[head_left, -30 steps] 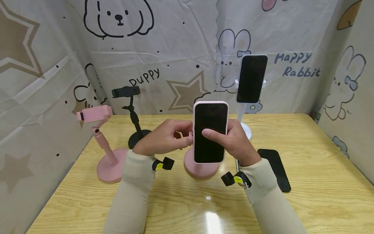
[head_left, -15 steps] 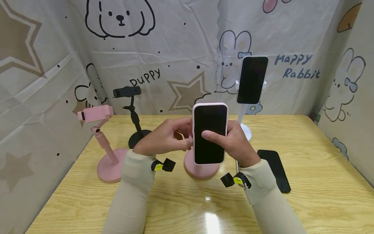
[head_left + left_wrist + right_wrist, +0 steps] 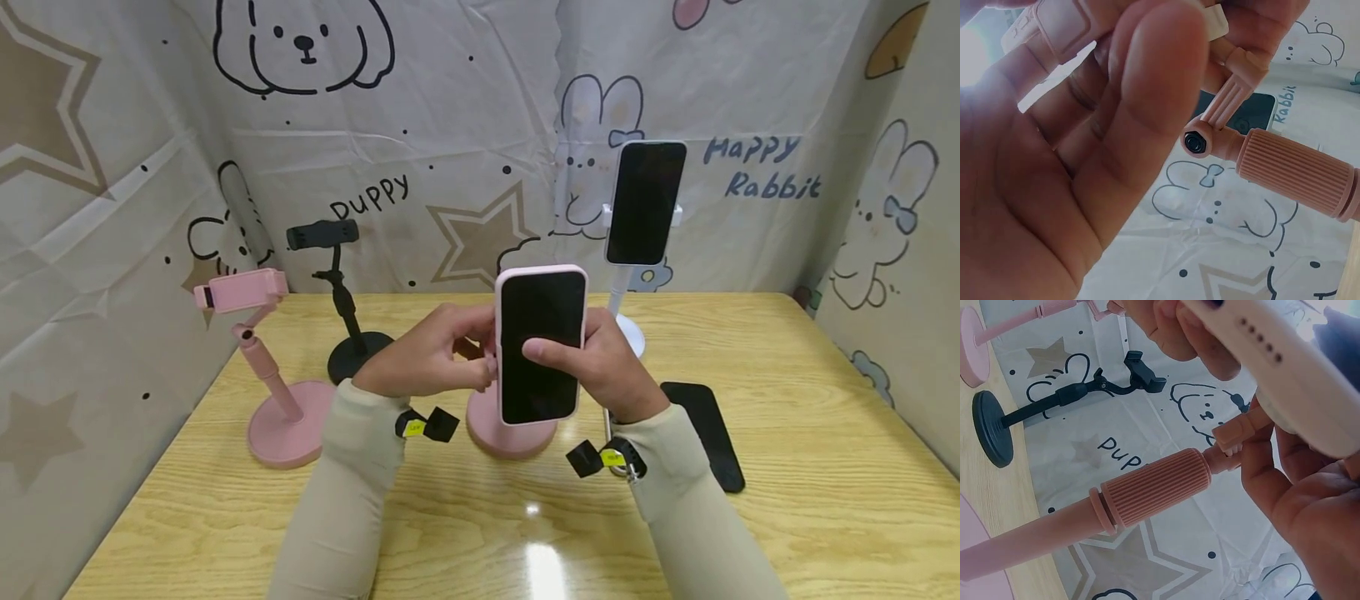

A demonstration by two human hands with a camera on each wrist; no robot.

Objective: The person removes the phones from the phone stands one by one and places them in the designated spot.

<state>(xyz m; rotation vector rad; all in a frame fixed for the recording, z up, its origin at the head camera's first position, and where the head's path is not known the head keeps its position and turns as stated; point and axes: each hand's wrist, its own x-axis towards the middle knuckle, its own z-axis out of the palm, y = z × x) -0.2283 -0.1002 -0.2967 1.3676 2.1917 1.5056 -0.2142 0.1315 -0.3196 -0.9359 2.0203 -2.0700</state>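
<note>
A phone in a pink case [image 3: 540,392] stands nearly upright before me, its dark screen facing the head camera. My right hand [image 3: 615,367] grips its right side, thumb lying across the screen and fingers behind. At the left edge, my left hand [image 3: 427,350] pinches the clamp [image 3: 1069,28] of a pink phone stand between thumb and curled fingers. That stand's round base [image 3: 510,442] sits on the table below the phone, and its ribbed pole [image 3: 1157,487] shows in the right wrist view. Behind the phone, the clamp is mostly hidden from the head camera.
To the left stand another pink phone stand [image 3: 273,379] and a black one [image 3: 345,304]. A white stand [image 3: 618,287] at the back right bears a phone [image 3: 647,202]. Another dark phone [image 3: 708,437] lies flat beside my right wrist. A patterned cloth [image 3: 480,125] hangs behind the table.
The pink-cased phone has lowered slightly and tilted a little. The stand's base has shifted slightly left beneath it. My left hand has moved slightly right, keeping its pinch; the right hand keeps its grip.
</note>
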